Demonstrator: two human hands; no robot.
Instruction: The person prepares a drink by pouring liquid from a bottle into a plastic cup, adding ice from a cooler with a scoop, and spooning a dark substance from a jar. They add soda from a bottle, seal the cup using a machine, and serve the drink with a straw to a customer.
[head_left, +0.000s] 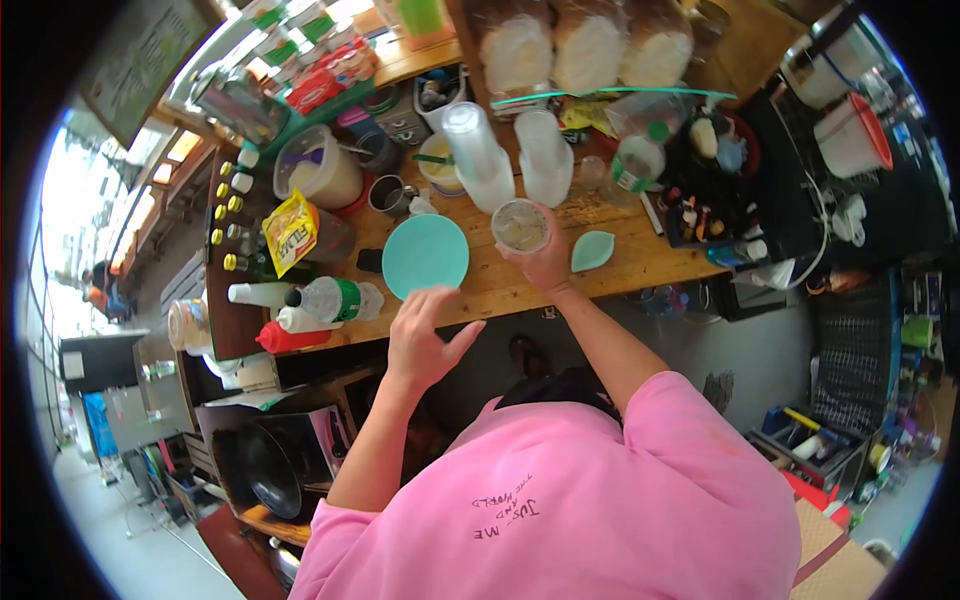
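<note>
My right hand (541, 264) is wrapped round a clear plastic cup (520, 228), whose open top faces up, with something pale in it. My left hand (425, 338) holds nothing; its thumb stands apart from the fingers. The left fingertips overlap the near edge of a flat, round turquoise plate (425, 255) on the wooden table (490, 292). Just right of the cup lies a small turquoise leaf-shaped dish (593, 251). Behind the cup rise two stacks of clear plastic cups, the left stack (478, 155) and the right stack (545, 160).
To the left are a yellow snack-like packet (291, 232), a clear bottle with a green label (340, 299) and a red squeeze bottle (290, 337). A steel mug (387, 194) and a white tub (322, 170) stand behind. At right is a dark tray (698, 222) of small items.
</note>
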